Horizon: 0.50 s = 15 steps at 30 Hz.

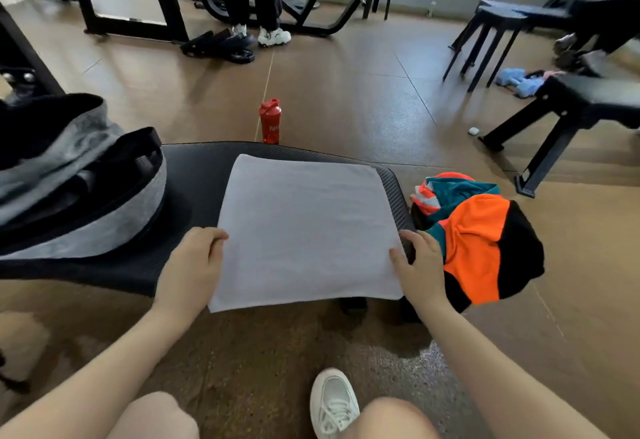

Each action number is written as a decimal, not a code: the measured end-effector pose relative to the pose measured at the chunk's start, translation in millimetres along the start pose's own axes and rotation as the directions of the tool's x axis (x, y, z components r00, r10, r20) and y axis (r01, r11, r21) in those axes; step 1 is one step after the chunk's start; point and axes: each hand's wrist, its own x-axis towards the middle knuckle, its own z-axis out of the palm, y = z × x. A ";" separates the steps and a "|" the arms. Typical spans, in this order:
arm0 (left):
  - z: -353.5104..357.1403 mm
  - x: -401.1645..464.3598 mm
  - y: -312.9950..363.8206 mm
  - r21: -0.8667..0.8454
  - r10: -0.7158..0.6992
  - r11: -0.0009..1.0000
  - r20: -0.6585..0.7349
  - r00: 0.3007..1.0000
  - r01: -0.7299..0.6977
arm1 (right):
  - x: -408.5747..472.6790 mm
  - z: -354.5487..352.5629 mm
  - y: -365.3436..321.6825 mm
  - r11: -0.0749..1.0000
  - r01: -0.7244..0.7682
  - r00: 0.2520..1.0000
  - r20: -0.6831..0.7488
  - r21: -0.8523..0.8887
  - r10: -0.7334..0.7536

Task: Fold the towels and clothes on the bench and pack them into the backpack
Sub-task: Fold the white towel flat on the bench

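Observation:
A white towel (304,231), folded into a flat rectangle, lies on the black padded bench (194,175), its near edge hanging slightly over the front. My left hand (194,265) pinches the towel's left edge near the front corner. On the opposite side my right hand (419,265) grips the right edge with the thumb on top. A grey and black backpack (72,179) lies on the bench to the left, its mouth facing the towel. An orange, black and teal garment (485,241) is bunched at the bench's right end.
A red bottle (270,122) stands on the floor behind the bench. Another black bench (571,109) and stools (491,33) stand at the right. A person's legs and white shoes (273,35) are by gym equipment at the back. My white shoe (332,400) is below.

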 end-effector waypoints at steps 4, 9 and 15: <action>-11.2 -31.4 -4.5 -0.084 -0.188 0.978 0.013 0.982 0.189 | -28.9 -4.5 11.6 0.778 -0.491 0.868 0.141 0.392 0.477; 6.4 -66.2 1.7 -0.414 -0.548 0.719 0.157 0.822 0.558 | -42.3 -0.8 4.5 0.272 -0.678 0.692 0.468 0.683 0.550; 17.5 -71.0 -1.9 -0.677 -0.705 0.233 0.377 0.601 0.698 | -40.7 -6.4 0.3 0.290 -0.643 0.726 0.442 0.709 0.527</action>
